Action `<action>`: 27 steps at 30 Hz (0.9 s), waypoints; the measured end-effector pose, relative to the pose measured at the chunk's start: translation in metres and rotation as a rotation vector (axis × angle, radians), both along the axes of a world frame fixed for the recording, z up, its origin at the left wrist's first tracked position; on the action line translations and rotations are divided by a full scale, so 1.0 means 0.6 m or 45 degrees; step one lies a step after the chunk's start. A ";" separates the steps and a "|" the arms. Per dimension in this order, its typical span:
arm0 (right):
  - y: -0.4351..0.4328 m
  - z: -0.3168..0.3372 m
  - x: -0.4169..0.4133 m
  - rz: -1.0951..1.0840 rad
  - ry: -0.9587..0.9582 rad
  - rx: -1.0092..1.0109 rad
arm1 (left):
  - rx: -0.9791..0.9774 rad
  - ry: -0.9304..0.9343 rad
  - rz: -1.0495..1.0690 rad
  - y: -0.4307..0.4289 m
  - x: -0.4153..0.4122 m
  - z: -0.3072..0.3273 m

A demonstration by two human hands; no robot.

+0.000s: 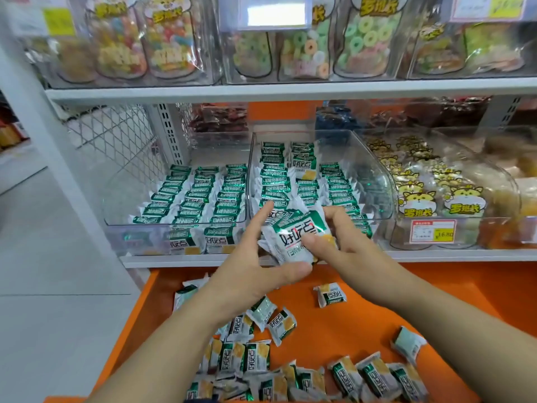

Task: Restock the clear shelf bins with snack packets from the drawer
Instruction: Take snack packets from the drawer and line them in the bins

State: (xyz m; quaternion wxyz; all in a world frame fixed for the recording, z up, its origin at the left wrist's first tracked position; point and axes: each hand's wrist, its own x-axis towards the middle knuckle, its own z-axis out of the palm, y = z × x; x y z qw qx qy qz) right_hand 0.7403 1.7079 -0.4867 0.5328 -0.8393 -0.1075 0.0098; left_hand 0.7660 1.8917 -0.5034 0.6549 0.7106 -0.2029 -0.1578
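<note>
Where left hand (252, 269) meets right hand (345, 245), snack packet (295, 238) pinched between, over drawer (366, 318).

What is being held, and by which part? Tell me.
A few snack packets, between both hands: the right hand pinches their right edge, thumb on the front; the left hand props the bottom edge with its thumb.
</note>
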 end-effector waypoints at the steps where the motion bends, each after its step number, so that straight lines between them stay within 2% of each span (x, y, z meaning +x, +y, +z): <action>1: 0.003 -0.002 0.000 0.001 0.002 -0.012 | 0.014 -0.021 0.020 -0.001 -0.001 0.000; 6: -0.003 0.002 0.013 -0.005 -0.009 0.018 | 0.104 -0.056 -0.003 0.010 0.011 0.012; 9: -0.019 0.019 0.014 0.119 0.123 0.050 | 0.273 -0.170 -0.098 0.020 0.013 0.027; 13: -0.028 0.040 0.010 0.243 0.113 -0.245 | 0.574 -0.284 -0.185 0.024 0.012 0.046; 17: -0.025 0.052 0.016 0.135 0.004 -0.346 | 0.633 -0.372 -0.139 0.015 0.027 0.066; 21: -0.021 0.064 0.040 0.006 -0.213 -0.416 | 0.549 -0.495 -0.049 -0.001 0.050 0.062; 24: -0.039 0.072 0.080 -0.129 -0.278 -0.401 | 0.501 -0.575 0.148 -0.008 0.079 0.052; 27: -0.070 0.070 0.141 -0.310 -0.322 -0.461 | 0.656 -0.620 0.329 0.004 0.111 0.038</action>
